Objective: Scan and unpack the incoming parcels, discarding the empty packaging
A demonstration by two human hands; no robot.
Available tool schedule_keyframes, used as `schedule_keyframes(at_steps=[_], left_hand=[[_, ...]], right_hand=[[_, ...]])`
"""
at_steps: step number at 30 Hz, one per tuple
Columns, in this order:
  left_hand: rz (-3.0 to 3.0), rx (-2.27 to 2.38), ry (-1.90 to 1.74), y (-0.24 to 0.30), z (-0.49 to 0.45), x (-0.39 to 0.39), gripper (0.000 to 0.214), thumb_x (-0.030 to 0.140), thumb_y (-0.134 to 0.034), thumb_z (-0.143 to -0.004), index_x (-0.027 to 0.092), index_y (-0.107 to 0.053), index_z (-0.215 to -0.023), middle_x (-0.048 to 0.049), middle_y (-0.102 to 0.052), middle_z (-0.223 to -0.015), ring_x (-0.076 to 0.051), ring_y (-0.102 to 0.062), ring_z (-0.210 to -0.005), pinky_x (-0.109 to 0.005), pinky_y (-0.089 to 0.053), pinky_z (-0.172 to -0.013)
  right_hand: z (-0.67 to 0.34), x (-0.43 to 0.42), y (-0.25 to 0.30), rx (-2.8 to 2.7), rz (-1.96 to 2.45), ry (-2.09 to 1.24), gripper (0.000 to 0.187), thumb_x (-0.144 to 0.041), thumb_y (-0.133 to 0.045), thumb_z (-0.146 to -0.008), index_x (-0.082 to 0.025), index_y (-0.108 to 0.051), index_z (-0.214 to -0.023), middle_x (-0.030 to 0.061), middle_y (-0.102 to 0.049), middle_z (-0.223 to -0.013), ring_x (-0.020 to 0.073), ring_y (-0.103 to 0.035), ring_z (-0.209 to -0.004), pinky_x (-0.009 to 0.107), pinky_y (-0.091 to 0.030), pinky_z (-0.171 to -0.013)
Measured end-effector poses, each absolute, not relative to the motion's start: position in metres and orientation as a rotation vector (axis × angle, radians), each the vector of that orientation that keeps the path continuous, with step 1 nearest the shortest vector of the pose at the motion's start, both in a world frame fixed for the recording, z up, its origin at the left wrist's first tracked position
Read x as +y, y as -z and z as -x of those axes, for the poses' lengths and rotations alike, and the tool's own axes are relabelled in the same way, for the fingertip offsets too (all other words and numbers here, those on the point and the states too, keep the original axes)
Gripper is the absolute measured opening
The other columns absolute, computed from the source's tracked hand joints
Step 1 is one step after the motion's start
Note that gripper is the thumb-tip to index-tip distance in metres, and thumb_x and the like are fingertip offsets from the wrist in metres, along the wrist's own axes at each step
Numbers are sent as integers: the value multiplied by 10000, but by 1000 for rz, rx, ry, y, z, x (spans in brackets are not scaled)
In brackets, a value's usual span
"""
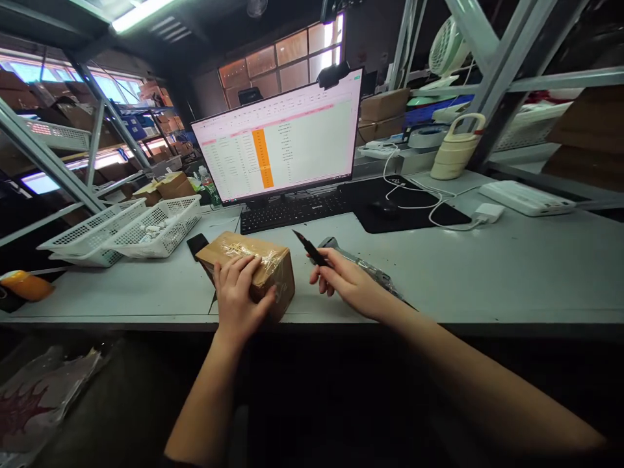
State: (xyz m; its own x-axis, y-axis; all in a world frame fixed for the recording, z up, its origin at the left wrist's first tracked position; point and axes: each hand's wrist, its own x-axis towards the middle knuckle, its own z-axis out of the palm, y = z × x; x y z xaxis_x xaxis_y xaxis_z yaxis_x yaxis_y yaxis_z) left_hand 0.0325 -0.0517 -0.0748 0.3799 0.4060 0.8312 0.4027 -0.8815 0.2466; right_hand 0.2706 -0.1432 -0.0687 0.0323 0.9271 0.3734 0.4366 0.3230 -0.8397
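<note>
A small brown cardboard box [266, 260] wrapped in clear tape sits near the front edge of the grey table [511, 273]. My left hand [237, 296] rests on top of the box, fingers closed over its near side. To the right of the box my right hand [344, 283] grips a black utility knife [309, 247], its blade pointing up and to the left, clear of the box. A grey barcode scanner [361, 263] in plastic film lies just behind my right hand.
A monitor [283, 140] with a spreadsheet, a black keyboard [292, 211] and a mouse pad [404, 205] stand behind. Two white baskets [127, 231] and a black phone [197, 244] sit at left. A white charger with cable [487, 212] and a white device [526, 198] lie at right.
</note>
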Motion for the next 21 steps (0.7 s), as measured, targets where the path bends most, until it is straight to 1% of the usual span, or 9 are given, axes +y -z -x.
schedule_keyframes(at_steps=[3, 6, 7, 9, 12, 14, 16, 18, 21], left_hand=[[-2518, 787, -1719, 82, -43, -52, 327, 324, -688, -807, 237, -678, -1122, -93, -663, -1145, -309, -587, -1139, -577, -191, -1200], [-2427, 696, -1743, 85, -43, -41, 283, 355, -628, -811, 230, -697, -1055, -80, -666, -1098, -299, -593, -1127, -563, -179, -1224], [-2401, 674, -1745, 86, -42, -37, 278, 365, -607, -815, 231, -703, -1039, -75, -670, -1084, -296, -599, -1122, -560, -175, -1232], [-2352, 663, -1754, 87, -42, -33, 280, 374, -573, -818, 233, -714, -1015, -67, -674, -1063, -292, -609, -1110, -558, -185, -1239], [-2289, 668, -1801, 90, -44, -32, 283, 384, -555, -828, 233, -724, -998, -65, -673, -1042, -288, -609, -1100, -560, -197, -1240], [-2267, 667, -1832, 91, -46, -32, 290, 396, -541, -849, 230, -728, -995, -68, -674, -1036, -286, -605, -1098, -564, -204, -1237], [-2264, 652, -1857, 92, -48, -33, 300, 409, -531, -866, 229, -731, -998, -69, -678, -1027, -285, -603, -1094, -570, -208, -1234], [-2265, 624, -1877, 93, -49, -33, 300, 414, -529, -878, 233, -733, -1003, -66, -682, -1019, -282, -601, -1089, -574, -207, -1233], [-2275, 627, -1873, 93, -49, -32, 307, 423, -519, -894, 235, -735, -1003, -68, -682, -1022, -280, -600, -1086, -567, -214, -1232]], right_hand=[[-261, -152, 73, -1687, 1352, -329, 446, -172, -410, -970, -201, -457, -1412, 64, -715, -1117, 166, -692, -820, 333, -563, -784], [-259, -163, 74, -1818, 1306, -162, 447, -205, -440, -1013, -269, -483, -1453, 42, -696, -1261, 194, -697, -1057, 349, -560, -915], [-259, -165, 74, -1864, 1283, -122, 432, -215, -451, -1024, -277, -500, -1448, 35, -696, -1271, 197, -690, -1090, 348, -560, -931], [-260, -168, 73, -1935, 1247, 4, 447, -178, -448, -1023, -263, -497, -1459, 44, -707, -1247, 200, -694, -1082, 351, -568, -928], [-260, -166, 70, -2029, 1200, 265, 563, -49, -385, -980, -221, -427, -1514, 86, -662, -1317, 204, -669, -1113, 355, -561, -926], [-257, -164, 67, -2100, 1197, 431, 605, -5, -368, -951, -232, -451, -1506, 84, -676, -1274, 198, -678, -1038, 332, -558, -853], [-253, -163, 63, -2141, 1235, 571, 588, -10, -393, -944, -263, -527, -1458, 57, -722, -1077, 177, -674, -839, 297, -527, -712], [-248, -162, 60, -2142, 1285, 676, 559, -31, -426, -943, -288, -584, -1413, 34, -711, -905, 162, -620, -693, 285, -462, -615], [-242, -160, 56, -2113, 1339, 763, 546, -38, -453, -932, -307, -626, -1375, 27, -684, -828, 160, -559, -633, 293, -400, -584]])
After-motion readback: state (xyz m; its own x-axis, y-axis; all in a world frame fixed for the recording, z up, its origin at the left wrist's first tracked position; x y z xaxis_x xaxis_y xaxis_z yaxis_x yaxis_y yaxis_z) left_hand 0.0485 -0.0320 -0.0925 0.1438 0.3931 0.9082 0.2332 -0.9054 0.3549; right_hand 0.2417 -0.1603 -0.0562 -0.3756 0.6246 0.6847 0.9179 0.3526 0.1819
